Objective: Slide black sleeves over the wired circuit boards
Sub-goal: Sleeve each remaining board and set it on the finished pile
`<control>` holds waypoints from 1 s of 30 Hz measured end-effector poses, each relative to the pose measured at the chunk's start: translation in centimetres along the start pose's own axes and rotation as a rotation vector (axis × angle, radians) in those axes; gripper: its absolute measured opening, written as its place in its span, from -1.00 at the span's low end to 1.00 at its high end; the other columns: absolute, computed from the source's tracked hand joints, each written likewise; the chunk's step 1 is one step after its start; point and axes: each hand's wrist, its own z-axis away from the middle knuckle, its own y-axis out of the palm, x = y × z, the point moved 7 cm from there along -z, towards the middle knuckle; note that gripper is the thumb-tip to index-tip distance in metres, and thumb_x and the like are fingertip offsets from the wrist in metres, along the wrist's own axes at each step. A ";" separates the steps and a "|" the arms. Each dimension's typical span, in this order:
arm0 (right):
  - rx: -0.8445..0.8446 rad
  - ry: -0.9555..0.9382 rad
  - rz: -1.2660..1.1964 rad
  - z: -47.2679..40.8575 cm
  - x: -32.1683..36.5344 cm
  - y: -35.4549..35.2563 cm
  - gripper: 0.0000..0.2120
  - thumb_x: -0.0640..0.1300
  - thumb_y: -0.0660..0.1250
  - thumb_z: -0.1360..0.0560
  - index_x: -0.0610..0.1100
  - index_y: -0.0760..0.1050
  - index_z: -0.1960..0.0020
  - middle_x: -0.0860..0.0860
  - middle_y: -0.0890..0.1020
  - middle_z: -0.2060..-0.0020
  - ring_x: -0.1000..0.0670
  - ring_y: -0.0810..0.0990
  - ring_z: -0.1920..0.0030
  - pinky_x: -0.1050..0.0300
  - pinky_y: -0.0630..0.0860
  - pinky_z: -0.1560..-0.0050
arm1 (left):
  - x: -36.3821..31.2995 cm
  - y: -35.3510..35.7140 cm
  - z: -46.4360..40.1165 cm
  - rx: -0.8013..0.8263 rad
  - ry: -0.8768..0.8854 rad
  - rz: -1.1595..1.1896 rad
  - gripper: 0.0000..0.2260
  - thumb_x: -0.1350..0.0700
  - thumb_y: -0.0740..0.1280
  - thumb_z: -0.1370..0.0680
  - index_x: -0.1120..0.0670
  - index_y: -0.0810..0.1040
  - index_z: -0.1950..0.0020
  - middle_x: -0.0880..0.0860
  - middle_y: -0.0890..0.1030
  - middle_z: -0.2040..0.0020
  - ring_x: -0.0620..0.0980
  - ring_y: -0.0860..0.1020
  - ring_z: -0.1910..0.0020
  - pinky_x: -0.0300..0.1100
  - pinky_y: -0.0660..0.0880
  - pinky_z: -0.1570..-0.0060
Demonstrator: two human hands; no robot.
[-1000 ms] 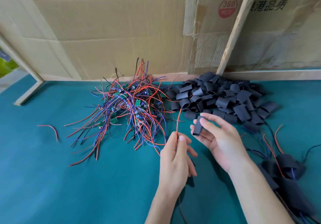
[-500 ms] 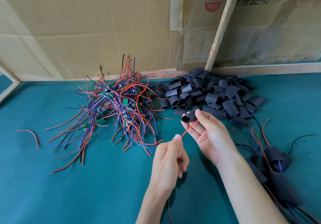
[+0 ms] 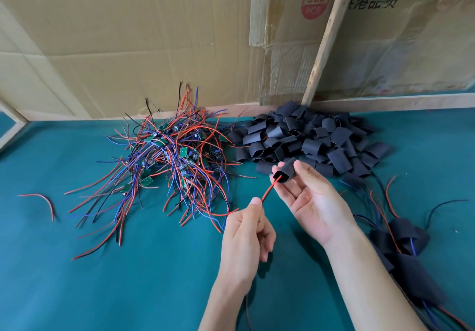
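Note:
My right hand (image 3: 312, 198) pinches a black sleeve (image 3: 285, 171) between thumb and fingers, its open end facing left. My left hand (image 3: 248, 238) pinches a red wire (image 3: 268, 190) whose tip enters that open end. The circuit board on this wire is hidden inside my left hand; a dark wire trails down under the wrist. A tangled heap of wired circuit boards (image 3: 169, 161) with red, blue and black leads lies to the left. A pile of loose black sleeves (image 3: 308, 138) sits behind my right hand.
Several sleeved boards (image 3: 401, 243) with trailing wires lie at the right, beside my right forearm. A stray red wire (image 3: 43, 201) lies far left on the teal table (image 3: 128, 279). Cardboard sheets (image 3: 128, 35) and a slanted wooden strip (image 3: 326, 40) wall off the back.
The red wire swung from upright to pointing at the sleeve, and its tip has gone into the sleeve's opening. The right hand turned the sleeve so that its mouth faces the wire.

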 end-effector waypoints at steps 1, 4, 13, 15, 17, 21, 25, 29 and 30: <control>0.009 -0.004 0.007 0.0 0.1 0.1 -0.85 -0.17 0.45 -0.45 -0.19 0.59 0.02 -0.16 0.73 0.00 -0.13 0.74 -0.10 0.09 0.68 0.04 | -0.1 0.0 0.0 0.000 -0.001 -0.008 -0.54 -0.13 0.08 -0.62 -0.04 0.17 0.46 0.07 0.43 0.54 0.00 0.26 0.60 -0.21 0.25 0.48; 0.029 -0.014 0.045 0.3 0.2 0.5 -0.98 -0.18 0.45 -0.45 -0.13 0.65 0.13 -0.14 0.73 0.02 -0.14 0.73 -0.12 0.10 0.67 0.04 | -0.1 0.0 0.0 -0.007 -0.010 -0.012 -0.53 -0.13 0.08 -0.62 -0.05 0.18 0.48 0.08 0.43 0.53 -0.01 0.27 0.59 -0.23 0.25 0.49; 0.139 0.038 0.271 0.6 -1.1 1.6 -0.62 -0.32 0.51 -0.40 -0.25 0.57 -0.20 -0.22 0.73 -0.03 -0.18 0.74 -0.04 0.04 0.68 0.02 | 0.3 -0.4 -0.2 -0.128 -0.044 0.024 -0.80 -0.06 0.19 -0.54 0.00 0.40 0.22 0.13 0.56 0.35 -0.06 0.28 0.53 -0.31 0.25 0.50; 0.147 0.058 0.331 0.8 -1.4 1.9 -0.60 -0.32 0.48 -0.37 -0.27 0.58 -0.21 -0.23 0.73 0.00 -0.17 0.74 -0.01 0.04 0.68 0.04 | 0.5 -0.7 0.0 -0.161 -0.069 0.089 -0.95 0.02 0.16 -0.47 -0.06 0.40 0.14 0.13 0.61 0.26 -0.02 0.29 0.54 -0.28 0.25 0.52; 0.143 0.058 0.388 0.9 -1.5 2.0 -0.62 -0.34 0.51 -0.37 -0.28 0.60 -0.17 -0.25 0.73 0.02 -0.18 0.74 0.03 0.06 0.68 0.12 | 0.5 -0.9 0.0 -0.168 -0.073 0.112 -0.88 0.08 0.13 -0.45 -0.09 0.41 0.08 0.12 0.64 0.22 -0.01 0.32 0.54 -0.28 0.26 0.53; 0.105 0.030 0.420 1.0 -1.1 1.7 -0.77 -0.32 0.51 -0.33 -0.21 0.70 0.01 -0.25 0.72 0.07 -0.18 0.72 0.14 0.08 0.66 0.22 | 0.5 -0.8 -0.1 -0.155 -0.076 0.083 -0.84 0.08 0.14 -0.43 -0.12 0.41 0.06 0.10 0.64 0.21 0.03 0.42 0.50 -0.23 0.31 0.50; 0.033 -0.041 0.296 0.6 0.0 0.9 -0.83 -0.30 0.51 -0.29 -0.15 0.69 0.13 -0.15 0.74 0.10 -0.11 0.74 0.17 0.13 0.66 0.18 | 0.4 -0.5 0.0 -0.133 -0.060 0.097 -0.84 0.16 0.23 -0.44 -0.06 0.51 0.06 0.11 0.69 0.09 0.07 0.68 0.23 -0.23 0.55 0.26; -0.037 -0.138 0.070 0.2 1.8 -0.4 -0.86 -0.31 0.45 -0.34 -0.16 0.66 0.11 -0.08 0.75 0.12 -0.05 0.76 0.13 0.15 0.67 0.11 | 0.5 -0.2 -0.1 -0.116 -0.022 -0.002 -0.80 0.19 0.30 -0.44 0.02 0.63 0.00 0.00 0.71 0.07 0.01 0.70 0.05 -0.14 0.61 -0.03; -0.056 -0.150 0.038 0.1 2.0 -0.7 -0.87 -0.31 0.45 -0.35 -0.15 0.68 0.14 -0.08 0.75 0.11 -0.03 0.76 0.12 0.15 0.67 0.11 | 0.5 -0.1 -0.1 -0.101 -0.011 -0.053 -0.79 0.19 0.32 -0.44 0.02 0.65 -0.02 -0.05 0.72 0.08 -0.02 0.70 0.04 -0.14 0.61 -0.07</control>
